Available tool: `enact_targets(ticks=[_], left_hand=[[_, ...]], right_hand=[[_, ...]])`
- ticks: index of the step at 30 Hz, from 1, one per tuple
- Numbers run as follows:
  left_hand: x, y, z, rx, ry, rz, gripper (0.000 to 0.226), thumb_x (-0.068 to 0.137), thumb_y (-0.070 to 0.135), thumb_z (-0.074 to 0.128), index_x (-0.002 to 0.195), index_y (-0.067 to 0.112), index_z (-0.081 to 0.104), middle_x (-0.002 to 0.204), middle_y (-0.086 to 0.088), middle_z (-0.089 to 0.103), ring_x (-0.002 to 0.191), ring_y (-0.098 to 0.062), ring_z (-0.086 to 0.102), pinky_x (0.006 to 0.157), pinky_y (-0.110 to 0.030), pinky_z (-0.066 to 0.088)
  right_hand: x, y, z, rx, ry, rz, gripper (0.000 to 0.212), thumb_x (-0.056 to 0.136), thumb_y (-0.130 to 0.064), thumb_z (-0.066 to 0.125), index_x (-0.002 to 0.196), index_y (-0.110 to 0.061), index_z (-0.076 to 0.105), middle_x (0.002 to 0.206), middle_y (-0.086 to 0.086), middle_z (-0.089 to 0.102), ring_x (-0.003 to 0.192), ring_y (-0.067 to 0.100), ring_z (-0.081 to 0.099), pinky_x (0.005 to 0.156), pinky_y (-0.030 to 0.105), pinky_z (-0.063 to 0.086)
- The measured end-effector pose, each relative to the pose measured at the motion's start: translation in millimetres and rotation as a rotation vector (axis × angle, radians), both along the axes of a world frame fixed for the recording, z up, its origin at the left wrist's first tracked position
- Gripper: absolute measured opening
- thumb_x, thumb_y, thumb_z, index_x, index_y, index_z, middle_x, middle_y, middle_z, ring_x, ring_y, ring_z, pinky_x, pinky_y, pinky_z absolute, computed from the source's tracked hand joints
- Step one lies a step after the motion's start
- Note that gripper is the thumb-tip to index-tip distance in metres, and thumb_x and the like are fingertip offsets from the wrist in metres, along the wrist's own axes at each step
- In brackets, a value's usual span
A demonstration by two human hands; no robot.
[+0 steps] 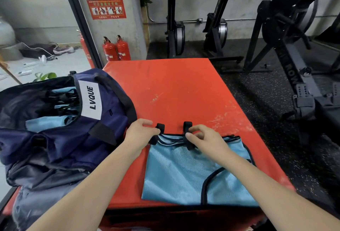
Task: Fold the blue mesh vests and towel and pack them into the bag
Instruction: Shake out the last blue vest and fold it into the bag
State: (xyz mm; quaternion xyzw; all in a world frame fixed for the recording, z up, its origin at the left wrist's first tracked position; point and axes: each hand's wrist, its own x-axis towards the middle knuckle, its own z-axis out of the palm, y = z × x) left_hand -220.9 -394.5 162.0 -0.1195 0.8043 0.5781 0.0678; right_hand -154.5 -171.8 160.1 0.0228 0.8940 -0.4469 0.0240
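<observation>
Red mat (pixel 176 91), navy bag (pixel 60 131) beside vest (pixel 184 173)

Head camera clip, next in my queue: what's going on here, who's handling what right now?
A person is working on a light blue mesh vest laid flat on a red mat. The left hand pinches one black strap loop at the vest's far edge, and the right hand pinches the other. To the left sits an open navy bag with blue vests already inside. This vest is not yet packed.
</observation>
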Motion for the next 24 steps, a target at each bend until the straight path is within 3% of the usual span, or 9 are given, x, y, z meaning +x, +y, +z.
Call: enact_targets(ticks=[3, 5, 7, 10, 14, 18, 22, 24], left_hand=[[-3, 6, 6, 0.320, -0.093, 0.081, 0.020, 0.089, 0.014, 0.071, 0.106, 0.010, 0.061, 0.098, -0.011, 0.065, 0.072, -0.019, 0.072, 0.054, -0.026, 0.050], [-2, 10, 11, 0.393, -0.086, 0.109, 0.017, 0.096, 0.023, 0.063, 0.106, 0.010, 0.058, 0.103, -0.007, 0.063, 0.077, -0.021, 0.075, 0.061, -0.027, 0.057], [-2, 13, 9, 0.272, -0.028, 0.111, 0.028, 0.097, 0.036, 0.060, 0.113, 0.013, 0.057, 0.101, -0.003, 0.063, 0.083, -0.020, 0.074, 0.076, -0.036, 0.061], [1, 15, 2, -0.172, 0.165, -0.071, 0.044, 0.087, 0.047, 0.065, 0.122, 0.020, 0.057, 0.109, 0.005, 0.063, 0.097, -0.017, 0.066, 0.093, -0.039, 0.054], [6, 11, -11, -0.658, 0.388, -0.454, 0.050, 0.073, 0.039, 0.075, 0.116, 0.032, 0.050, 0.115, 0.011, 0.051, 0.103, -0.017, 0.056, 0.091, -0.038, 0.049], [2, 3, -13, -0.769, 0.424, -0.545, 0.036, 0.077, 0.028, 0.071, 0.110, 0.031, 0.057, 0.129, 0.012, 0.046, 0.113, -0.017, 0.054, 0.092, -0.039, 0.048], [-4, 1, -6, -0.818, 0.451, -0.549, 0.017, 0.086, 0.033, 0.065, 0.102, 0.028, 0.067, 0.133, 0.010, 0.048, 0.118, -0.017, 0.050, 0.096, -0.036, 0.045], [-7, 1, -5, -0.811, 0.454, -0.516, 0.020, 0.091, 0.040, 0.062, 0.104, 0.028, 0.071, 0.131, 0.010, 0.051, 0.120, -0.017, 0.049, 0.097, -0.035, 0.045]], right_hand=[[-8, -1, 2, -0.282, -0.053, -0.031, 0.037, 0.096, -0.037, 0.059, 0.131, -0.029, 0.050, 0.102, -0.007, 0.073, 0.088, 0.011, 0.070, 0.079, 0.042, 0.057], [-13, 2, 3, -0.367, -0.100, -0.004, 0.048, 0.096, -0.031, 0.059, 0.140, -0.034, 0.039, 0.114, -0.009, 0.069, 0.096, 0.014, 0.070, 0.083, 0.045, 0.057], [-16, 8, 3, -0.320, -0.095, 0.066, 0.063, 0.094, -0.024, 0.062, 0.144, -0.044, 0.029, 0.124, -0.015, 0.062, 0.097, 0.014, 0.070, 0.085, 0.046, 0.058], [-20, 17, -3, -0.099, -0.034, 0.190, 0.080, 0.088, -0.018, 0.067, 0.148, -0.047, 0.023, 0.131, -0.018, 0.052, 0.102, 0.003, 0.064, 0.081, 0.036, 0.059], [-25, 22, -12, 0.202, 0.042, 0.308, 0.083, 0.085, -0.023, 0.072, 0.149, -0.045, 0.025, 0.134, -0.017, 0.049, 0.112, -0.002, 0.053, 0.087, 0.024, 0.049], [-31, 27, -16, 0.454, 0.159, 0.305, 0.056, 0.094, -0.025, 0.064, 0.143, -0.036, 0.041, 0.132, -0.013, 0.055, 0.119, 0.007, 0.049, 0.102, 0.027, 0.042], [-34, 34, -16, 0.562, 0.207, 0.287, 0.032, 0.098, -0.031, 0.057, 0.130, -0.030, 0.056, 0.128, -0.009, 0.061, 0.118, 0.015, 0.054, 0.099, 0.033, 0.045], [-35, 37, -16, 0.558, 0.199, 0.256, 0.028, 0.099, -0.036, 0.056, 0.125, -0.030, 0.061, 0.125, -0.011, 0.064, 0.115, 0.015, 0.057, 0.094, 0.032, 0.048]])
